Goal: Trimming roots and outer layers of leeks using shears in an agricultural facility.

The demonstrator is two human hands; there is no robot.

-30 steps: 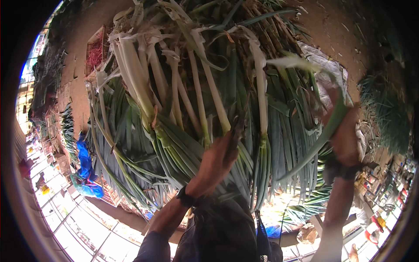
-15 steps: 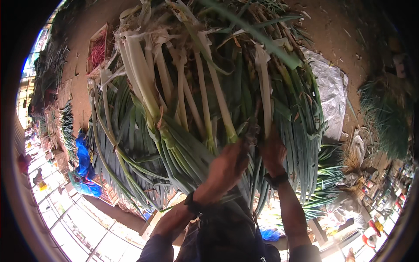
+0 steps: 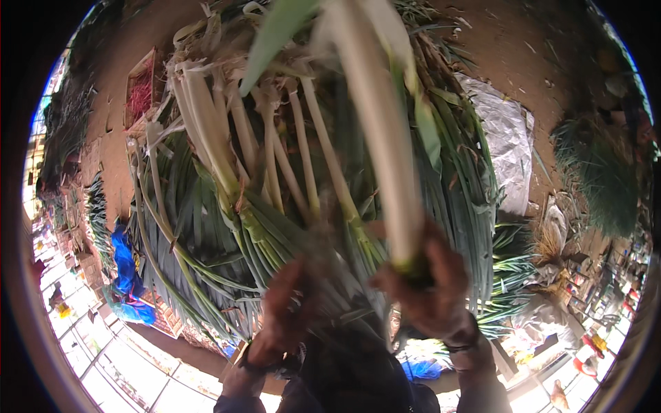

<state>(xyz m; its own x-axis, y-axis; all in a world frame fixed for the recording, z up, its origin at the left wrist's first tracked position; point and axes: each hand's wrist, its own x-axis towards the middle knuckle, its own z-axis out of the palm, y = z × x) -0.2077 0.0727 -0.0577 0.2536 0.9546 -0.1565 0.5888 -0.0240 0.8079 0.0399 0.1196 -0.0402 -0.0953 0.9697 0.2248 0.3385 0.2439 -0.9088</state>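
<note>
My right hand (image 3: 434, 292) is closed around a long green onion (image 3: 385, 144). Its thick white stalk rises upward and away from me, blurred by motion, with a broad green leaf beside it. My left hand (image 3: 284, 313) hovers low over the near leaves, apart from the held stalk; its fingers are smeared by motion. Beneath both hands lies a large pile of green onions (image 3: 189, 230), leaves spreading toward me. Several pale stalks (image 3: 206, 124) rest side by side on top, their root ends at the far side.
A crate of reddish things (image 3: 142, 93) stands on the brown ground at the far left. To the right of the pile lies a crumpled silvery sheet (image 3: 506, 141), with another green heap (image 3: 599, 179) beyond. Blue plastic (image 3: 124, 258) hangs at the left.
The right hand has come nearer, lifting a green onion off the pile. My left hand has drawn back toward me and leftward, away from the right hand.
</note>
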